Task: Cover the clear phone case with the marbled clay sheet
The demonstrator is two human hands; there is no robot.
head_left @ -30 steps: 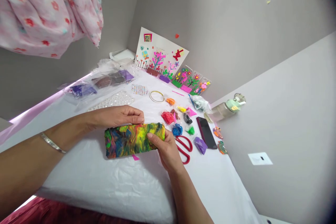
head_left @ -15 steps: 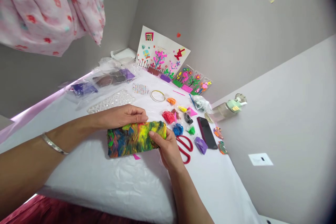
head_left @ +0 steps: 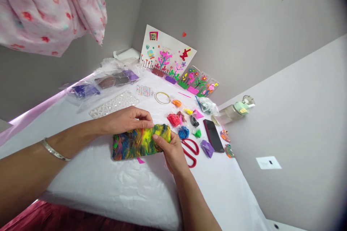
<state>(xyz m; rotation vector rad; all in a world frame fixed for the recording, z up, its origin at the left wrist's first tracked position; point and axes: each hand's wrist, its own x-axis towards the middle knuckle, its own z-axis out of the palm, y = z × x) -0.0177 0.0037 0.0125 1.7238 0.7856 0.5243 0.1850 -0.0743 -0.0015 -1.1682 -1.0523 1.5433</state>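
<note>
A flat rectangular clay-covered slab (head_left: 135, 144), swirled in yellow, green, blue, red and dark colours, is held above the white-covered table. My right hand (head_left: 170, 149) grips its right end, thumb lying on the upper face and fingers underneath. At the far long edge, my left hand (head_left: 137, 118) is closed with thumb and bent fingers against the rim; its fingertips are partly hidden. Just right of my right hand lie red-handled scissors (head_left: 191, 151), their blades hidden. A small pink scrap (head_left: 140, 160) shows under the near edge of the slab.
Small bags of coloured clay, such as red (head_left: 173, 120), blue (head_left: 183, 132) and purple (head_left: 207, 148), lie right of centre beside a dark phone (head_left: 214, 136). A clear textured sheet (head_left: 115, 104) and plastic bags (head_left: 108, 79) sit at left. A decorated board (head_left: 168, 52) leans on the wall.
My left thumb and fingers have shifted slightly right along the slab's far edge. The slab has tilted a little, and my right hand keeps its grip.
</note>
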